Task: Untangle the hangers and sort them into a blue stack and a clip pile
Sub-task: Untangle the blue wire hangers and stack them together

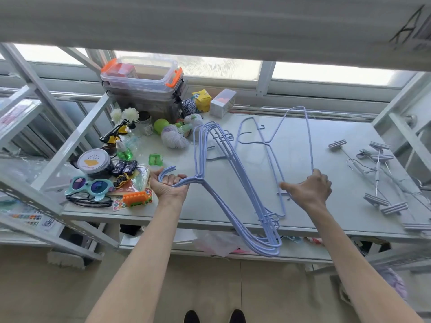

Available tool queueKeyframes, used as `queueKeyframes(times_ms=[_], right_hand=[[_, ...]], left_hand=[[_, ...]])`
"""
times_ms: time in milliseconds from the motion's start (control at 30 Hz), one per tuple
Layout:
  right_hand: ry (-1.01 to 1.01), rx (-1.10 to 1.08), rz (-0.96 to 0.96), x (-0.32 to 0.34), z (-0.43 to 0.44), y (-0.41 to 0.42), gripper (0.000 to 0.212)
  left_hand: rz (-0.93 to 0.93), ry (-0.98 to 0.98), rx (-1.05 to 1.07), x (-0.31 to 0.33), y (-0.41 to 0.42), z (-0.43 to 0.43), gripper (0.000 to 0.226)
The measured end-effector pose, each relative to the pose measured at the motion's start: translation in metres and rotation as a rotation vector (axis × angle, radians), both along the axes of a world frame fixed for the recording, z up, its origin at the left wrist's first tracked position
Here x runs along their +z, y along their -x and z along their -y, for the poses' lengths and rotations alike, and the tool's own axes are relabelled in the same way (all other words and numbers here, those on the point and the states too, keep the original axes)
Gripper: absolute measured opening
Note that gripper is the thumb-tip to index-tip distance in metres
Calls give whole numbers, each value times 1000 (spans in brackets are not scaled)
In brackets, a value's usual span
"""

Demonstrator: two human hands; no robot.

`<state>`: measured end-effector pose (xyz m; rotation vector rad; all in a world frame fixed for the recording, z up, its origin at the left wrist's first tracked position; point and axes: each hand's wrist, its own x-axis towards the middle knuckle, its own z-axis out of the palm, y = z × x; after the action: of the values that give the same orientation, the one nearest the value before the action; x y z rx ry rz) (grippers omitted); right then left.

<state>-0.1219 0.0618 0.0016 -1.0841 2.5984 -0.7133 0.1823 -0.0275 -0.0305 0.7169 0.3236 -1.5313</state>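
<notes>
- Blue hangers (270,248): your left hand (168,185) grips a stacked bunch by the hooks.
- Your right hand (310,190) grips one loose hanger (309,145), not yet stacked.
- Clip hangers (376,173) already lie at the desk's (338,217) right edge.

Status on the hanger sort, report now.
Left hand grips blue hanger bundle by the hooks. Right hand holds single blue hanger. Clip hangers lie far right, apart.

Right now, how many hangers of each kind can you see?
Blue hangers bunched in left grip: about 5
Loose blue hangers at right grip: 2
Clip hangers: about 3
Total: about 10
</notes>
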Motion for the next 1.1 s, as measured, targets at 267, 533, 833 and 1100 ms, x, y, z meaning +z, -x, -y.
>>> queueKeyframes(times_ms=[267,533,833,1100], right_hand=[[187,93,186,4,-8,-18,93],[184,370,253,1,-22,-60,91],[111,515,240,-15,-49,-82,89],[81,560,222,-20,-59,-83,97]], left_hand=[[-6,-110,16,-1,5,-3,39],[-48,-129,5,-3,5,-4,55],[-8,-9,45,-16,3,-7,48],[24,111,45,-20,6,-11,35]])
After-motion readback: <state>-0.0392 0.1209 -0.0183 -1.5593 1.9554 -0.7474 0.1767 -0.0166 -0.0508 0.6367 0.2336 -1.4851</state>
